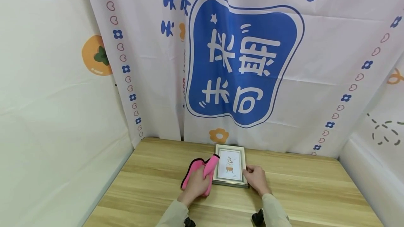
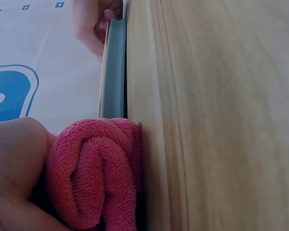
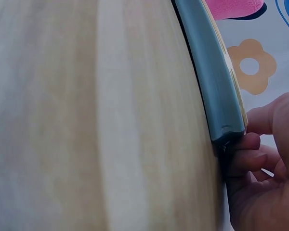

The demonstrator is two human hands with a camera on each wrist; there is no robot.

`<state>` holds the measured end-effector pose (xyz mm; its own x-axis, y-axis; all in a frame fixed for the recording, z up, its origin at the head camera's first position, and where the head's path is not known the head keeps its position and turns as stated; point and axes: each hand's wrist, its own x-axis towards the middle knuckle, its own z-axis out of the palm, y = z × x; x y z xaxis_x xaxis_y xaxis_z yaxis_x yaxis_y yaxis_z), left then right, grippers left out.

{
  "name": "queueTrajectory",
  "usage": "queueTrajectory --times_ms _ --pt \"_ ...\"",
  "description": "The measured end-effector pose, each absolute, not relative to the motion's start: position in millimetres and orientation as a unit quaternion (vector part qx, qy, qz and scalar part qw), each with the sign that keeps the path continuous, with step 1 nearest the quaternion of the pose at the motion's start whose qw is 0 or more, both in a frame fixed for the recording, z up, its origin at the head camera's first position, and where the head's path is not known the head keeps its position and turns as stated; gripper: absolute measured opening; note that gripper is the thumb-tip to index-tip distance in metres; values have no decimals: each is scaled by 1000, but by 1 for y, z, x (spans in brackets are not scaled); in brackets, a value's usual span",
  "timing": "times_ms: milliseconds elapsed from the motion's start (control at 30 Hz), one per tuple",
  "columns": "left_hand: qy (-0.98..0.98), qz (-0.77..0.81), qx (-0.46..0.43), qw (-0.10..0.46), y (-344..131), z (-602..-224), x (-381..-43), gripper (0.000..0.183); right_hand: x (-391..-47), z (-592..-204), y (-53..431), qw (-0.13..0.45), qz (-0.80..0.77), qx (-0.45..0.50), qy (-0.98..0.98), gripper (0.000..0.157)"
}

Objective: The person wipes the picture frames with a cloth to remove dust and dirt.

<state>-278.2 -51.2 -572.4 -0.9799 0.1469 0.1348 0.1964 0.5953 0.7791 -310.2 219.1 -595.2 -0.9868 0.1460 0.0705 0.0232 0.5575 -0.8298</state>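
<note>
Pink cloth [image 1: 212,165], bunched in the left hand [image 1: 196,183], overlaps the left border of the picture frame [image 1: 229,164] in the head view; whether it presses there I cannot tell. The frame lies flat on the counter [image 1: 300,181], toward its far side, and the right hand [image 1: 257,178] pinches its near right corner. A hard sideways push of the cloth could slide the frame, as only that corner is held; a loose fold might catch on the border. Both forearms [image 1: 174,213] reach from the near side, slanting inward, the left hand curled round the folds, the right hand low beside the frame.
</note>
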Motion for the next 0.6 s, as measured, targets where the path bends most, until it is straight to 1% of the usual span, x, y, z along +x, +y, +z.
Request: queueTrajectory --times_ms 100,233,300,333,367,400,500,600 --pt "-895 -431 -105 37 -53 -571 -275 36 -310 -594 219 66 465 -47 -881 37" --pt "-899 -419 -120 47 -56 -570 -270 28 -311 -594 219 68 466 -46 -881 23" --pt "-899 -418 -124 40 -59 -569 -266 28 -311 -594 219 68 467 -46 -880 11" --pt "-899 -418 -127 35 -60 -568 -264 28 -311 -594 219 68 467 -43 -881 10" --pt "-899 -419 -127 28 -62 -567 -262 28 -311 -594 219 69 467 -43 -881 13" --pt "-898 -420 -130 20 -63 -565 -259 27 -311 -594 219 69 467 -40 -881 21" --pt "-889 -435 -141 -3 -69 -559 -252 19 -309 -594 218 70 467 -36 -881 37" --pt "-881 -446 -153 -26 -76 -553 -246 9 -307 -593 217 78 471 -34 -878 35"
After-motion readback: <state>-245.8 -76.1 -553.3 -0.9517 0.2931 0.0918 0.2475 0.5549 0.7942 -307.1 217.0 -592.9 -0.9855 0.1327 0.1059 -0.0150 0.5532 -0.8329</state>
